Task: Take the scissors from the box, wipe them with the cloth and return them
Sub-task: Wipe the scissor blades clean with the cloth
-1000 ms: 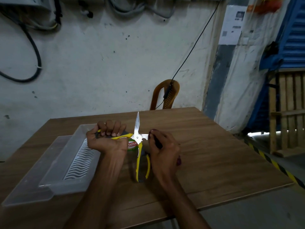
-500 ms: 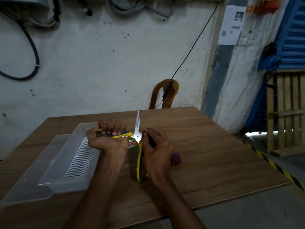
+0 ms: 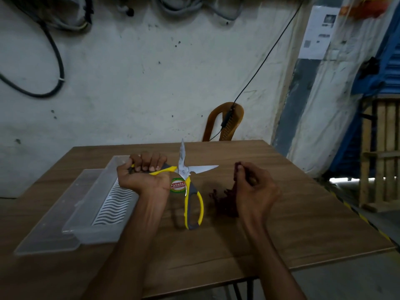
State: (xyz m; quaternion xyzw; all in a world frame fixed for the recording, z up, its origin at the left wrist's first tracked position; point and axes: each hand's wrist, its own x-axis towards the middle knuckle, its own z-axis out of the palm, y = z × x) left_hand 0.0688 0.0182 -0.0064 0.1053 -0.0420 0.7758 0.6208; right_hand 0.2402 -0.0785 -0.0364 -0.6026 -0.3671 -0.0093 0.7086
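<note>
**Wipe paused, cloth pulled off blade**

Right hand (image 3: 255, 187) has come away from the blades since 0.5 s ago, now well apart to the right, fingers curled on the dark red cloth (image 3: 225, 200), which trails down toward the table (image 3: 303, 224). Left hand (image 3: 145, 174) grips one yellow handle of the scissors (image 3: 186, 176); blades spread wide, other handle hanging toward the table. Box (image 3: 104, 204) sits just left, no scissors in it, lid beneath/beside it.

Progress est.: scissors out – done. Wiping – underway or nearly done; can't tell if both blades are covered. Left: close blades, return to box.
</note>
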